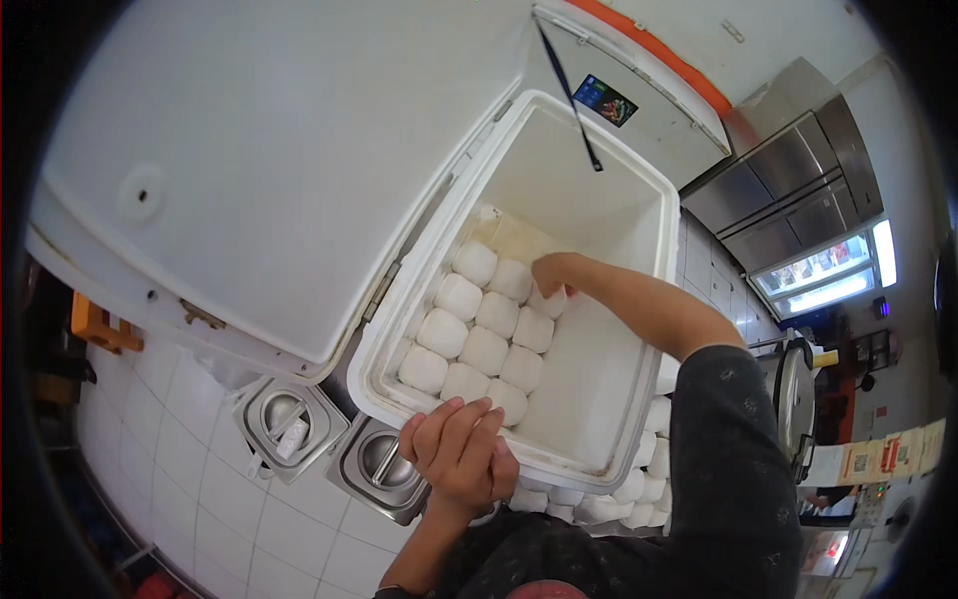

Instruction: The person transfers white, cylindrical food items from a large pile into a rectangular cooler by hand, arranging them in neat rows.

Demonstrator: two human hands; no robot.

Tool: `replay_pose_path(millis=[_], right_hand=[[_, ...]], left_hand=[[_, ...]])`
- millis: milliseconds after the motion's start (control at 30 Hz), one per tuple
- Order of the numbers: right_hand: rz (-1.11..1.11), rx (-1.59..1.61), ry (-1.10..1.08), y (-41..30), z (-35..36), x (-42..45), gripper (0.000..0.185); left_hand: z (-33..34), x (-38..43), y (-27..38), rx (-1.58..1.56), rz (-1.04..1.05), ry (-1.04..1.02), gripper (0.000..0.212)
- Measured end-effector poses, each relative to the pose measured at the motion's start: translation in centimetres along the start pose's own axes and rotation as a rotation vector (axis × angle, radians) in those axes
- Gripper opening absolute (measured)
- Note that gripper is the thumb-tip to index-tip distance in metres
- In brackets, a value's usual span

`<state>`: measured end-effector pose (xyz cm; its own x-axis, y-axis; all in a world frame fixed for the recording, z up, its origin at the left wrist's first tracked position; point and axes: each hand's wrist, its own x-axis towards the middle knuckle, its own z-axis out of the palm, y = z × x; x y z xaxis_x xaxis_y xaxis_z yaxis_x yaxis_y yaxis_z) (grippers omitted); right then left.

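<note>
In front of me stands a deep white chest (602, 359) with its hinged lid (299, 150) swung up to the left. Rows of rounded white dough balls (483, 350) cover the left side of its floor, set close together. My right hand (555, 274) reaches down inside, bent over a dough ball (548, 302) at the far end of the right-hand row; its fingertips are mostly hidden. Over the near rim (542, 464) of the chest lies my left hand (462, 453), fingers side by side and curled onto the edge.
Two steel pans with lids (290, 428) stand at the lower left, above a tiled floor (224, 487). More white dough balls (629, 487) are outside the chest, beside my body. A black strap (569, 90) hangs at the far end. Steel refrigerators (793, 172) line the right background.
</note>
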<state>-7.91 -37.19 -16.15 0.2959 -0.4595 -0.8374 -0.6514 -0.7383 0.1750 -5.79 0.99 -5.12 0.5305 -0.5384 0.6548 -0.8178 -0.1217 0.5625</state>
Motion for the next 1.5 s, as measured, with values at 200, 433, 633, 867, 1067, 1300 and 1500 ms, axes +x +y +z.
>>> replay_pose_path(millis=[200, 433, 633, 867, 1067, 1300, 1500], right_hand=[[-0.444, 0.407, 1.281, -3.4, -4.6, -18.7, 0.026], [-0.084, 1.106, 1.407, 7.3, 21.0, -34.4, 0.014], [0.639, 0.875, 1.109, 8.9, 44.8, -29.5, 0.066], [0.786, 0.825, 0.844, 5.7, 39.7, -25.0, 0.087], [0.656, 0.838, 1.038, 7.3, 41.2, -24.4, 0.068], [0.379, 1.327, 1.269, 11.9, 32.7, -29.8, 0.066], [-0.609, 1.275, 0.973, 0.8, 7.7, -33.1, 0.069]], left_hand=[[-0.1, 0.4, -0.2, 0.007, 0.023, 0.028, 0.025], [1.2, -0.1, -0.8, 0.092, 0.156, 0.012, 0.029], [0.1, 0.3, -0.7, 0.157, 0.118, 0.019, 0.031], [0.3, 1.6, 0.0, 0.106, 0.166, 0.024, 0.025], [0.0, 0.2, -0.4, 0.038, 0.076, 0.053, 0.024], [0.6, -0.2, 0.7, 0.087, -0.051, 0.172, 0.041], [2.1, -1.4, -1.4, -0.151, -0.12, 0.288, 0.065]])
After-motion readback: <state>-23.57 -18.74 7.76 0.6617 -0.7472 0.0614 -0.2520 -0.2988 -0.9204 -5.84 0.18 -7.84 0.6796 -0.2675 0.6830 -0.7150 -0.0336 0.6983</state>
